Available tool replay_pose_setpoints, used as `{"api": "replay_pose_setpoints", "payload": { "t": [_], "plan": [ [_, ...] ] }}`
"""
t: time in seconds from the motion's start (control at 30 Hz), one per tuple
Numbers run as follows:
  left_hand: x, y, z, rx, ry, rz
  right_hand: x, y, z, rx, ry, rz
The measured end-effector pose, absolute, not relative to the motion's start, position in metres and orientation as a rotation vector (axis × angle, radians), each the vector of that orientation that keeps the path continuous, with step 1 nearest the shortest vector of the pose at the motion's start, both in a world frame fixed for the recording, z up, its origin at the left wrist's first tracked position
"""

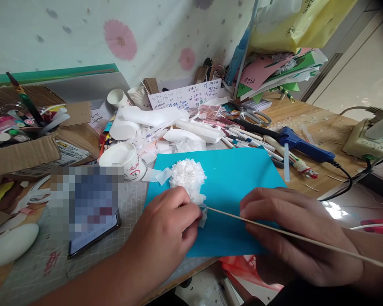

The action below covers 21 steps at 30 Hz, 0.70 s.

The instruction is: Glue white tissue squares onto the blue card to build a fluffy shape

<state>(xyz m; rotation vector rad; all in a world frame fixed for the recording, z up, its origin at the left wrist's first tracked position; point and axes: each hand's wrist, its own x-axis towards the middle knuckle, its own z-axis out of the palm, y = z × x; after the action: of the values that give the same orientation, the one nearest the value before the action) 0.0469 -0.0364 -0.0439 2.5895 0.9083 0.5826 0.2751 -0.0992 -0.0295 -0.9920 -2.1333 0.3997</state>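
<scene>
My right hand (293,229) grips a thin wooden skewer (224,213) between thumb and fingers. Its thin end points left, to the fingertips of my left hand (175,225). Those fingers are pinched together, with a small square of white tissue paper (203,217) showing at their tips. Just beyond lies a ruffled white ball of tissue paper (188,174), partly hidden by my left hand. Under both hands is a bright blue sheet of card (236,174). Loose tissue squares (163,175) rest at its left edge.
A paper cup (136,163) and a phone (94,238) stand left of the card on a cutting mat (32,276). A blue glue gun (306,146), scissors (258,118) and several pens lie behind and right. A cardboard box (22,155) of supplies is at far left.
</scene>
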Motion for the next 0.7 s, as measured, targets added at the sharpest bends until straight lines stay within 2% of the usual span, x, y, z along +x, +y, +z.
{"api": "replay_pose_setpoints", "payload": {
  "t": [0.13, 0.43, 0.7],
  "plan": [
    [0.043, -0.037, -0.045, 2.664, 0.884, 0.526, 0.273, -0.095, -0.03, -1.033, -2.159, 0.531],
    [0.037, -0.037, -0.035, 2.594, 0.889, 0.543, 0.27, -0.097, -0.035, -0.95, -2.325, 0.51],
    [0.036, -0.036, -0.029, 2.78, 0.75, 0.407, 0.269, -0.093, -0.031, -0.928, -2.388, 0.523]
  ]
}}
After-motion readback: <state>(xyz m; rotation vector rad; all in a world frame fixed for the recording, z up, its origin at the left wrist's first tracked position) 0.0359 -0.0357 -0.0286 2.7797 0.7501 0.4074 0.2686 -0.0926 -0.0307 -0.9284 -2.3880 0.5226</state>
